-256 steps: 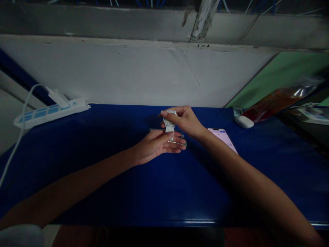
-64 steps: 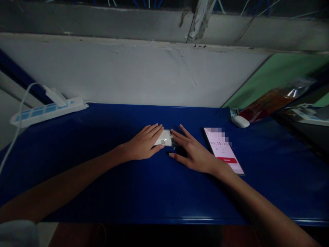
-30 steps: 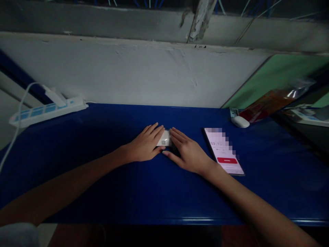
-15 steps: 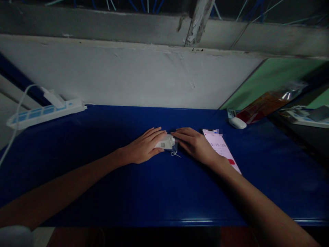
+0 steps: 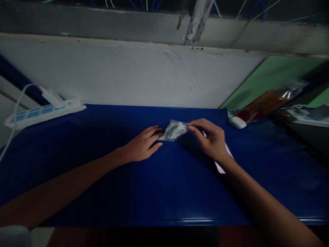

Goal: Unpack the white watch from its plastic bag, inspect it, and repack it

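Working over a blue tabletop (image 5: 159, 192), the left hand (image 5: 140, 145) and right hand (image 5: 211, 140) meet at a clear packet (image 5: 176, 131).
A pale wall (image 5: 128, 73) bounds the back edge; room to move lies toward the front edge, with the power strip (image 5: 46, 113) well off leftward. The left hand is palm down, fingers slightly apart, tips at the packet's left end; whether they press cannot be told. The right thumb and fingers are clamped on its right end, which seems raised; they partly hide the phone (image 5: 219, 167). The step in hand looks like tilting or turning the packet; the next move probably calls for a firm pinch, clear of the phone.
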A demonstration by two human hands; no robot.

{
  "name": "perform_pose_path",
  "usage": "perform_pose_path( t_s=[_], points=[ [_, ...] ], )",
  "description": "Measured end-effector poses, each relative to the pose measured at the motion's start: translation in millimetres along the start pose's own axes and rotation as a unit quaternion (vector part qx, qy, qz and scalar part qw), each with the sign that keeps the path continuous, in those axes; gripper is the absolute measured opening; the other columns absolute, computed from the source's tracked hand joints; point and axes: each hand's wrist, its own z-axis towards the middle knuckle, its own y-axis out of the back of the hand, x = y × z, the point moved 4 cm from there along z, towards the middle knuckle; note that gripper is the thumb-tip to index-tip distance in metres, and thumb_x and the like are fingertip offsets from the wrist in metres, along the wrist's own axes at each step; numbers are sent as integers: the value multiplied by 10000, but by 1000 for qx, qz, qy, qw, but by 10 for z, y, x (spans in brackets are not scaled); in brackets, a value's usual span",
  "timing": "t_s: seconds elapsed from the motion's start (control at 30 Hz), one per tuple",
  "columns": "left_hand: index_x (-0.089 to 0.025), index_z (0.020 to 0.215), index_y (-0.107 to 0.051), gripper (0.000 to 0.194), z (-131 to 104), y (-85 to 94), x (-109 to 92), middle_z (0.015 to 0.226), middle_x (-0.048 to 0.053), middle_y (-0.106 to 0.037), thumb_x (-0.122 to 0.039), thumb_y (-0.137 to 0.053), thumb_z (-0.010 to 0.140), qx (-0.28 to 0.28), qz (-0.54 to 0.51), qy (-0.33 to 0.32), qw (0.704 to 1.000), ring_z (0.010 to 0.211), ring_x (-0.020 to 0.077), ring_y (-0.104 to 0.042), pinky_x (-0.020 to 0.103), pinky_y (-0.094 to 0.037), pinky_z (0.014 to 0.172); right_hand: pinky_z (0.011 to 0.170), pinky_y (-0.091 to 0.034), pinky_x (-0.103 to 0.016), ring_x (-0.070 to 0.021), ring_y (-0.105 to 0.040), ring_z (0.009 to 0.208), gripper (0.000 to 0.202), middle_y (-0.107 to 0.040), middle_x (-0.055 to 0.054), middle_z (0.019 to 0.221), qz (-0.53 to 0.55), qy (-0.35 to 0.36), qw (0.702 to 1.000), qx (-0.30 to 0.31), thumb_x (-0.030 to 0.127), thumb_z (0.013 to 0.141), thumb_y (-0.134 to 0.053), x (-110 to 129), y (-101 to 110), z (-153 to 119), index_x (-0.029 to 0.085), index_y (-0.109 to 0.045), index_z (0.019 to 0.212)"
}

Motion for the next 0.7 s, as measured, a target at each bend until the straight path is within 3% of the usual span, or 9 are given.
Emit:
perform_pose_path(
  t_s=[0.1, 0.17, 0.27, 0.37, 0.5, 0.6, 0.7],
  points=[
    [-152, 1404, -451, 461, -7, 2, -2, 1456, 171, -472, -359, -477, 993, -10, -3, 6, 1000, 1438, 300, -337, 528, -329, 1172, 728, -570, -379, -205, -681, 737, 207, -741, -46, 819, 79, -88, 993, 3, 385, 879, -650, -115, -53, 19, 200, -737, 846],
    [-123, 1480, -328, 660, -15, 5, -1, 1510, 209, -395, -417, -562, 938, -18, 1, 13, 1000, 1481, 334, -234, 548, -297, 1180, 671, -564, -348, -192, -672, 691, 243, -741, -39, 784, 122, -126, 984, 30, 412, 867, -656, -177, -123, 17, 186, -743, 847],
    [-87, 1550, -73, 1049, -24, 20, 0, 1589, 264, -199, -500, -698, 816, -28, 10, 29, 999, 1503, 380, -115, 575, -242, 1190, 657, -556, -336, -191, -670, 698, 291, -748, -42, 795, 126, -135, 978, 92, 422, 908, -605, -209, -234, -6, 175, -758, 916],
    [-124, 1559, 68, 1218, -23, 34, -16, 1624, 244, -60, -521, -753, 752, -16, 7, 22, 1000, 1510, 378, -60, 567, -208, 1201, 786, -562, -379, -221, -700, 852, 316, -764, -69, 952, 87, -104, 982, 129, 390, 957, -539, -199, -298, -37, 170, -739, 1064],
    [-139, 1568, -46, 1164, -16, 27, -27, 1629, 221, -83, -569, -750, 747, 24, 12, -7, 1000, 1513, 372, -39, 573, -186, 1201, 949, -518, -455, -262, -669, 1079, 367, -710, -129, 1199, -6, -42, 985, 169, 317, 992, -470, -192, -361, -91, 152, -637, 1274],
    [-134, 1551, -175, 1092, -11, 3, -12, 1597, 215, -232, -609, -736, 743, 43, 6, -10, 999, 1507, 376, -100, 579, -200, 1195, 973, -511, -499, -279, -642, 1134, 407, -682, -152, 1240, -63, 5, 978, 198, 284, 1004, -431, -184, -414, -132, 150, -565, 1364],
    [-103, 1524, -256, 1075, -5, -19, 5, 1541, 233, -344, -657, -721, 729, 46, -5, 5, 999, 1490, 386, -176, 576, -217, 1189, 1069, -436, -554, -312, -525, 1302, 427, -597, -182, 1365, -124, 53, 969, 206, 275, 1005, -414, -152, -435, -159, 129, -547, 1384]
  ],
)
